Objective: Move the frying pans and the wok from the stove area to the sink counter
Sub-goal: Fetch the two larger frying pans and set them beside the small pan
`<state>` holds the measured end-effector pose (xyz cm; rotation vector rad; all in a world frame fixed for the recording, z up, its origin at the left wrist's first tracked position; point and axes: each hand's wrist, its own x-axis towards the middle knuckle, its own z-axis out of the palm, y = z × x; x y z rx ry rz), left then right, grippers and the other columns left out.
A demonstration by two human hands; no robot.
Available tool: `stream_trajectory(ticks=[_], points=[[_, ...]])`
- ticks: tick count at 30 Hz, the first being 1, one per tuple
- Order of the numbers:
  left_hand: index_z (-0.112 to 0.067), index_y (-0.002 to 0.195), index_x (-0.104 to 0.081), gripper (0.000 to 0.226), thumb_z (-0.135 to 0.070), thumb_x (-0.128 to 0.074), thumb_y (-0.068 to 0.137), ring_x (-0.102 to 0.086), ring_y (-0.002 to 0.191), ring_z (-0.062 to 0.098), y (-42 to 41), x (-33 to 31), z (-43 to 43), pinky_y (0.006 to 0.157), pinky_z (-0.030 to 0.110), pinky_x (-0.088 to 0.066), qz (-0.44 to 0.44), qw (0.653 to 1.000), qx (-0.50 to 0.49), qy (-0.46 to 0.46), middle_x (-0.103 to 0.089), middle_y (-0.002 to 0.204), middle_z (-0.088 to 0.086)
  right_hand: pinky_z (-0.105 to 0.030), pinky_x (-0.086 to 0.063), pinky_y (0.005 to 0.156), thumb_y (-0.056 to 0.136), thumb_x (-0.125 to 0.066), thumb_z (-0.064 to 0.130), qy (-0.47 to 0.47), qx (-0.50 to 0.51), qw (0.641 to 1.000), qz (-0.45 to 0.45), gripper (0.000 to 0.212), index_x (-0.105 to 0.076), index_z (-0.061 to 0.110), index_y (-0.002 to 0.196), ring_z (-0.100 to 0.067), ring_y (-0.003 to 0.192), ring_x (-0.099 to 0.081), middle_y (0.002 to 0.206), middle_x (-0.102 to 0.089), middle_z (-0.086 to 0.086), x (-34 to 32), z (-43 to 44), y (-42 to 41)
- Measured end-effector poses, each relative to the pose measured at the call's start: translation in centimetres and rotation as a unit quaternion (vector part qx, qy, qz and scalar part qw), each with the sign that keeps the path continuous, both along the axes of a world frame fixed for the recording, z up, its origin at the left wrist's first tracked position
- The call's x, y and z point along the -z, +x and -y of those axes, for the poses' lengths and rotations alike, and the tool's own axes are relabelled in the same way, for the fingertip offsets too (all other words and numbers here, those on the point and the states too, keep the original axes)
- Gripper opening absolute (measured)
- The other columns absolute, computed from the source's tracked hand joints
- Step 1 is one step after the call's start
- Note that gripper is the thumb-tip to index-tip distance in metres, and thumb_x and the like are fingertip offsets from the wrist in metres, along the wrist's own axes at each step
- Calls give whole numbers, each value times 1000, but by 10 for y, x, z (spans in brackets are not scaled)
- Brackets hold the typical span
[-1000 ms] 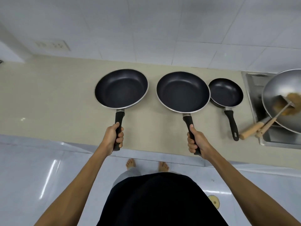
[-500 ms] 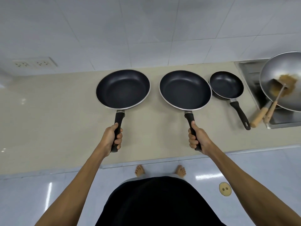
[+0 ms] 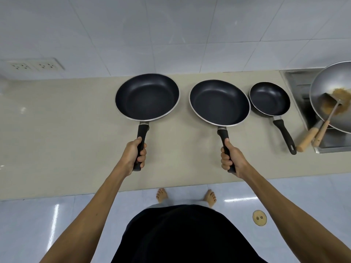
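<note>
Two large black frying pans are over the beige counter (image 3: 57,130). My left hand (image 3: 133,154) grips the black handle of the left frying pan (image 3: 147,96). My right hand (image 3: 232,158) grips the handle of the middle frying pan (image 3: 219,102). A small black frying pan (image 3: 269,98) lies on the counter to their right, its handle pointing toward me, touched by neither hand. At the far right a steel wok (image 3: 330,92) with brown food and a spatula (image 3: 330,111) rests over the steel stove area (image 3: 296,86), partly cut off by the frame edge.
White tiled wall behind the counter, with a double wall socket (image 3: 34,65) at the left. Wooden handles (image 3: 311,135) of the wok and spatula stick out toward the counter edge. Below are a glossy floor, my bare feet and a round floor drain (image 3: 259,217).
The view has shifted a little; both held pans have moved slightly away from me and look tilted up. Both hands keep the same grips. The small pan and wok stay put.
</note>
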<state>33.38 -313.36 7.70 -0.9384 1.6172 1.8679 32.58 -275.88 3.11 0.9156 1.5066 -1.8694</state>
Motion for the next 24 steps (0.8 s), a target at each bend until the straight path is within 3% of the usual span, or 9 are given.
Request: stream_trajectory(ticks=[10, 16, 24], points=[[-16, 79, -49, 38, -42, -35, 104, -30, 33, 10, -11, 2, -9, 33, 21, -30, 11, 1000, -10, -2, -38, 49, -6, -27, -32, 40, 89, -61, 68, 46, -47, 998, 16, 53, -43, 22, 71, -15, 43, -26, 56, -33, 2, 7, -2, -16], [-16, 80, -48, 38, -43, -35, 104, -29, 33, 11, -17, 3, -9, 33, 21, -30, 15, 1000, -9, -3, -37, 49, -7, -29, -44, 43, 89, -71, 55, 109, -92, 989, 24, 48, -45, 17, 74, -16, 43, -39, 53, -41, 0, 17, 5, -14], [-16, 80, -49, 38, -43, -36, 104, -30, 33, 11, -27, 7, -10, 33, 21, -31, 20, 1000, -6, -4, -39, 49, -7, -29, -42, 42, 89, -78, 35, 129, -73, 988, 49, 37, -48, 15, 81, -16, 40, -40, 51, -41, 0, 27, 11, -16]])
